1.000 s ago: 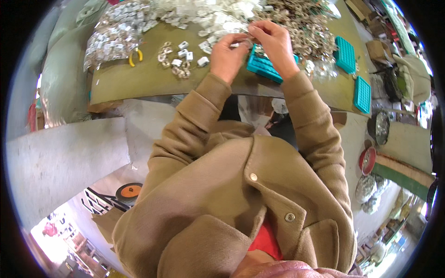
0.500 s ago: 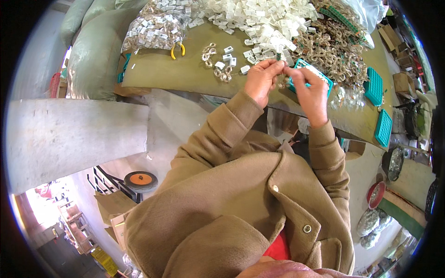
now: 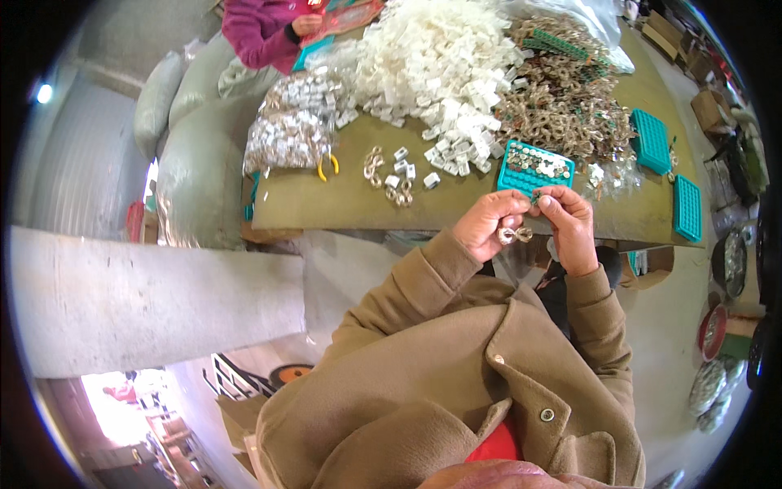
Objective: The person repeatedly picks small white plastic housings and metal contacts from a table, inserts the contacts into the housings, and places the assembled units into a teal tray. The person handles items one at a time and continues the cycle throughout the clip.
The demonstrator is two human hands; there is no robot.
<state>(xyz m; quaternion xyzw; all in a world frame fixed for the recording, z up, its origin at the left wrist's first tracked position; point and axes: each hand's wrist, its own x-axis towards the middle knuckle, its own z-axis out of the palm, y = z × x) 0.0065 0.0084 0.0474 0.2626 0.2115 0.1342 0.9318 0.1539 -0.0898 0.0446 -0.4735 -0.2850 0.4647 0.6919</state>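
Observation:
My left hand (image 3: 487,223) and my right hand (image 3: 573,228) meet above the table's front edge, thumbs and fingers pinched together. Between their fingertips is a small green piece (image 3: 535,198), too small to make out fully. A beige wire coil (image 3: 515,235), looped like a figure eight, hangs by my left fingers and seems joined to that piece. Just beyond my hands lies a teal tray (image 3: 503,181) partly filled with round silvery discs. To the left are a few white plastic housings (image 3: 431,180) and loose wire coils (image 3: 399,194).
White housings (image 3: 440,57) form a big heap on the table (image 3: 301,204), beside a tangle of coiled wires (image 3: 562,106). Yellow-handled pliers (image 3: 328,167) lie by a bag of parts (image 3: 293,122). Teal trays (image 3: 687,209) stand right. Across sits a person in a purple sleeve (image 3: 261,33).
Both hands have come back toward me, off the teal tray, whose discs now show. The wire coil now hangs plainly below my left fingers. The view has tilted up, bringing the other person in.

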